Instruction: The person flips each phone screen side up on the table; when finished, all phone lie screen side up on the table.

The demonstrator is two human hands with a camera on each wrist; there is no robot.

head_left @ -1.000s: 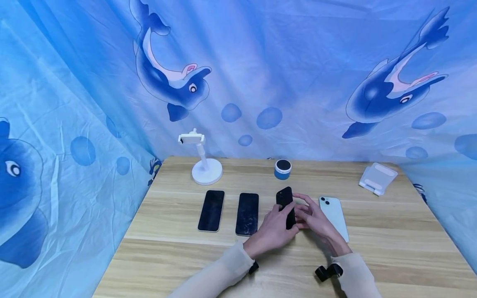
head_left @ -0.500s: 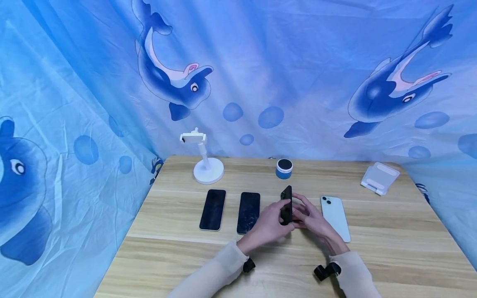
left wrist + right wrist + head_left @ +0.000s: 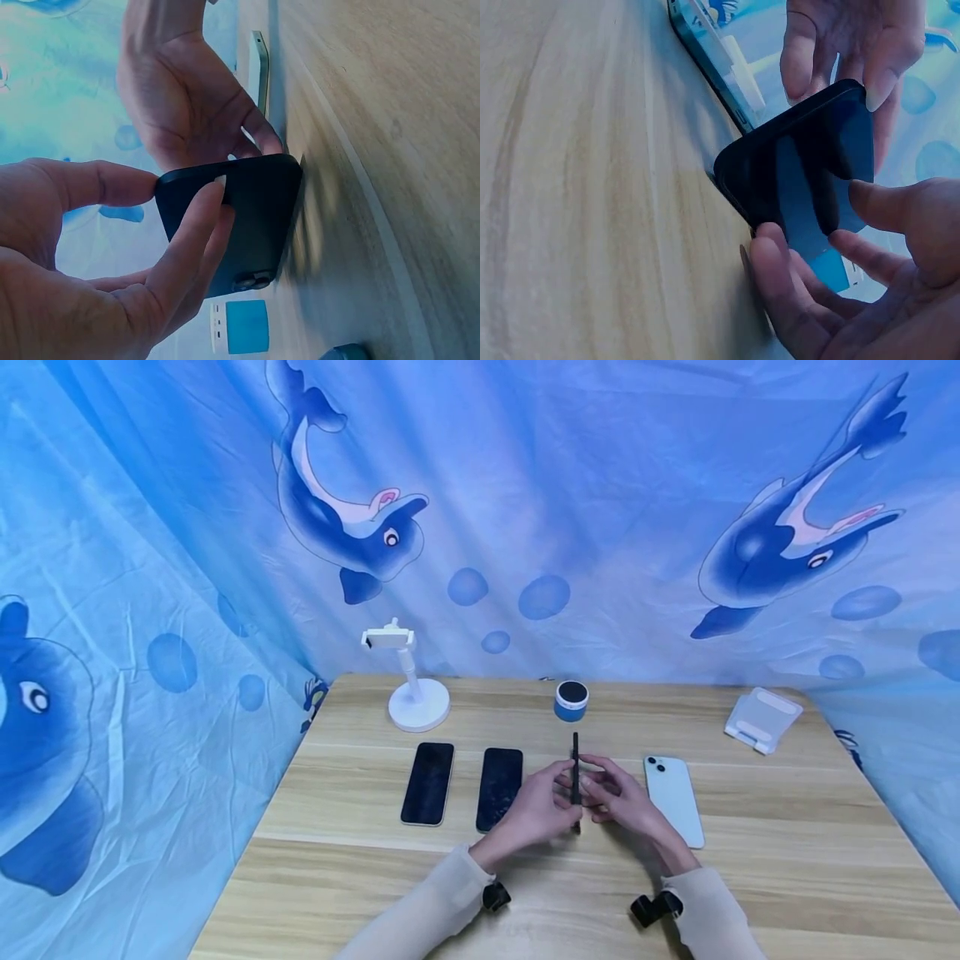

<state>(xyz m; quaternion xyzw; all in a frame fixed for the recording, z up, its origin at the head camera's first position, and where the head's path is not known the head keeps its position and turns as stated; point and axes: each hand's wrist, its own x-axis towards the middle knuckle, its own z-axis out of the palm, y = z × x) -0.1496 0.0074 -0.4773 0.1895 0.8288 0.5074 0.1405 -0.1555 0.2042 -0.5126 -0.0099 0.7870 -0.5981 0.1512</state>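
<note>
A black phone [image 3: 575,750] stands on its long edge, seen nearly edge-on between both hands in the head view. My left hand [image 3: 536,807] pinches it, with the thumb at a corner and fingers against the back, where the cameras show in the left wrist view. On the screen side, my right hand [image 3: 621,795] holds it with bent fingers, some of them at the lower edge in the right wrist view. Two dark-screened phones, one left [image 3: 428,783] and one nearer [image 3: 498,781], lie face up beside my left hand. A pale phone [image 3: 677,802] lies face down at the right.
A white phone stand [image 3: 417,704] with a round base is at the back left. Behind the held phone is a small blue speaker [image 3: 571,702]. A folding white stand [image 3: 762,720] sits at the back right. Blue dolphin curtains [image 3: 622,527] surround the wooden table [image 3: 795,860].
The black phone has turned from showing its back to nearly edge-on. Both hands have shifted slightly with it; the other phones lie as before.
</note>
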